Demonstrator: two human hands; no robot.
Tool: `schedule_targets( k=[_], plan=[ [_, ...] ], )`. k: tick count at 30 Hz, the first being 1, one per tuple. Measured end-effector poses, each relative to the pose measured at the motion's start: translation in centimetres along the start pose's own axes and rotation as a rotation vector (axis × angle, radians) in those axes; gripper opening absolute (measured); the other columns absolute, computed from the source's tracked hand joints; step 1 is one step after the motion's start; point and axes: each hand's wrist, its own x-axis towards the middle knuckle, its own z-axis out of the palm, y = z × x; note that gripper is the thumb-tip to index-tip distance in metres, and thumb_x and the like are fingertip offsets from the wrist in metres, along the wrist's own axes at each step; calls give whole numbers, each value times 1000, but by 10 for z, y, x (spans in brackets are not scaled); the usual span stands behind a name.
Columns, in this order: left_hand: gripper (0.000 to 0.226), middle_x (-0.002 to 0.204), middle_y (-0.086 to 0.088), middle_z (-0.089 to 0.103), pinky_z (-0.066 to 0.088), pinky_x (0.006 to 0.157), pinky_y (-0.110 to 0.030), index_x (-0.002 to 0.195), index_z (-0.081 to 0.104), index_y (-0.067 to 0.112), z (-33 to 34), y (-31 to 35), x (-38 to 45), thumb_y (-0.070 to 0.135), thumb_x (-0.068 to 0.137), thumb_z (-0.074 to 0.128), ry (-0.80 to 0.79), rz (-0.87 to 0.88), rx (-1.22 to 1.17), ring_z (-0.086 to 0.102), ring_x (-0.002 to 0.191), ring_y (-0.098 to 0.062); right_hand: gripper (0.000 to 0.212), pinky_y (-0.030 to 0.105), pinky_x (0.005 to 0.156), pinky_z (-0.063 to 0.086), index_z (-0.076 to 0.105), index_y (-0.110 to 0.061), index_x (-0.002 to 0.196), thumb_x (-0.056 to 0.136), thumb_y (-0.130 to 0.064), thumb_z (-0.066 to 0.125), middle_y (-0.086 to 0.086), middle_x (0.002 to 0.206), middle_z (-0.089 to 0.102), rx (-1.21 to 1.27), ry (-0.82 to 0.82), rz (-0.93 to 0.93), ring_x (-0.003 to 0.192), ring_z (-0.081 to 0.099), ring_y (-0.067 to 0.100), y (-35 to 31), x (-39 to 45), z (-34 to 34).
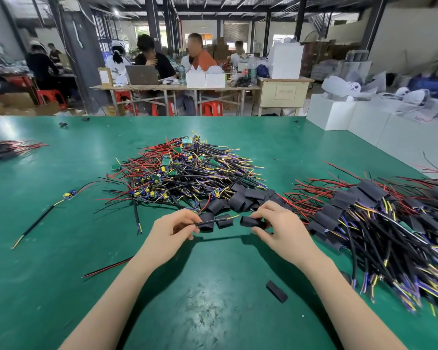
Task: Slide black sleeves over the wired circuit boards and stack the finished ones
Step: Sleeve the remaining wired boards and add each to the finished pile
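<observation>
while the left hand (pixel 173 229) pinches a cable (pixel 219 219) end-on, the right hand (pixel 276 224) pinches a black sleeve (pixel 252 221) just beside its tip, mouth facing it for threading, above the table's (pixel 61 198) near middle.

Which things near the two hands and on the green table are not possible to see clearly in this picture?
Head view only:
- Circuit board of the cable in the left hand: hidden by fingers.
- Black sleeve in the right hand: far end covered by fingers.
- Finished stack: cut by the right edge, blurred.
- Small black pieces at the table's far edge: too small.
</observation>
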Motion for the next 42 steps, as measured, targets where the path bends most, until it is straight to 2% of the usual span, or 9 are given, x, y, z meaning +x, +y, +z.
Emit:
schedule_targets(
  k=[6, 10, 14, 18, 22, 26, 31, 34, 42],
  plan=[
    [27, 79, -1, 72, 48, 70, -18, 94, 68, 17, 3, -2, -1, -7, 91, 57, -52, 33, -40, 63, 66, -11, 26, 30, 71, 45, 68, -21, 105, 81, -27, 73, -7, 105, 59, -17, 17, -4, 86, 60, 18, -1, -1, 1],
    [26, 79, 1, 73, 52, 75, -23, 93, 70, 17, 8, 0, -2, -7, 90, 59, -58, 61, -56, 67, 69, -13, 31, 34, 77, 44, 70, -20, 104, 75, -30, 78, -5, 100, 62, -78, -14, -128, 96, 55, 22, -7, 1, 3],
    [23, 101, 7, 72, 49, 92, -20, 104, 69, 18, 14, 8, -4, 2, 88, 67, -102, 127, -38, 67, 97, -7, 33, 32, 73, 33, 70, -23, 102, 73, -35, 78, -7, 95, 62, -162, -45, -222, 95, 52, 22, -16, 1, 9],
    [40, 114, 18, 60, 39, 92, -9, 113, 58, 31, -14, 3, 0, 29, 79, 79, -125, 116, 171, 54, 108, 2, 32, 31, 73, 30, 70, -24, 102, 73, -34, 78, -7, 95, 62, -183, -55, -223, 95, 52, 23, -15, 0, 8],
    [37, 103, 10, 59, 44, 83, -21, 99, 59, 33, -40, -12, -2, 37, 71, 83, -326, -70, 447, 53, 94, -10, 31, 32, 76, 31, 70, -25, 103, 75, -36, 76, -8, 96, 61, -182, -61, -193, 97, 51, 22, -14, 0, 7],
    [23, 78, 9, 60, 42, 64, -16, 85, 64, 29, -30, -7, -2, 23, 73, 83, -243, -75, 278, 50, 68, -5, 30, 31, 79, 31, 68, -26, 106, 79, -38, 72, -9, 98, 60, -176, -66, -201, 99, 49, 20, -18, 1, 9],
    [26, 82, 9, 64, 50, 70, -23, 85, 66, 24, -4, 11, -5, 14, 71, 85, -126, 66, 85, 56, 76, -8, 33, 35, 82, 37, 67, -22, 111, 82, -38, 70, -5, 102, 60, -109, -64, -245, 98, 52, 22, -29, -2, 12],
    [28, 82, 11, 66, 51, 73, -17, 85, 66, 20, 8, 18, -6, 5, 69, 84, -48, 97, -16, 61, 81, -8, 35, 38, 84, 40, 66, -19, 115, 84, -35, 68, -2, 107, 59, -74, -58, -260, 99, 53, 24, -34, -2, 13],
    [21, 85, 1, 75, 54, 74, -19, 78, 75, 25, 13, 18, -5, 8, 72, 85, -33, -11, -262, 69, 80, -7, 37, 36, 87, 41, 63, -19, 119, 84, -31, 68, -1, 112, 57, -45, -29, -251, 104, 53, 22, -34, -2, 8]
  ],
)
